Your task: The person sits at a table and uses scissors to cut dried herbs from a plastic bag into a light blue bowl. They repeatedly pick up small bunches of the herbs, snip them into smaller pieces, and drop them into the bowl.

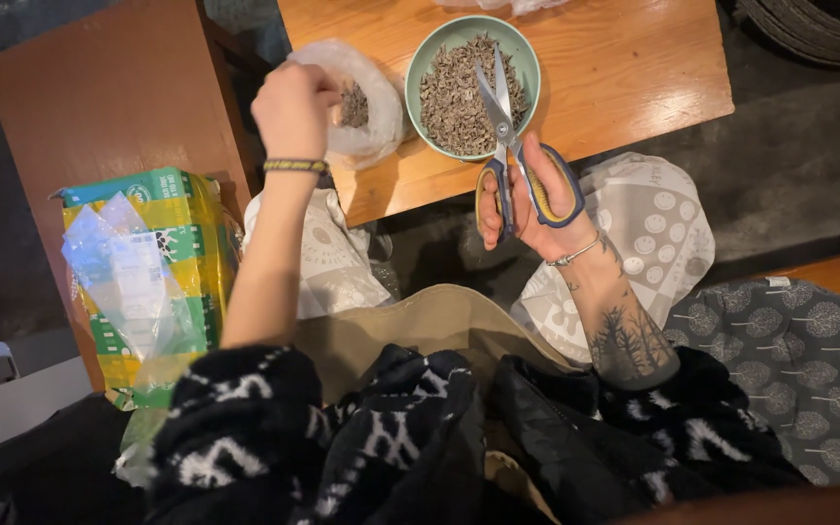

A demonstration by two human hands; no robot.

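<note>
Scissors are gripped by the right hand, fingers through the blue-and-yellow handles, blades slightly parted and pointing up over the green bowl of dried brown bits on the table. The left hand is bunched, fingertips dipped into the mouth of a clear bag just left of the bowl; what is pinched cannot be told.

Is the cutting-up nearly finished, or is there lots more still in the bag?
Already done: the green bowl is heaped with small cut pieces. In hand: the right hand holds scissors open over it, and the left hand reaches into the plastic bag. Left: some dried bits show inside, though how many is hidden.
</note>
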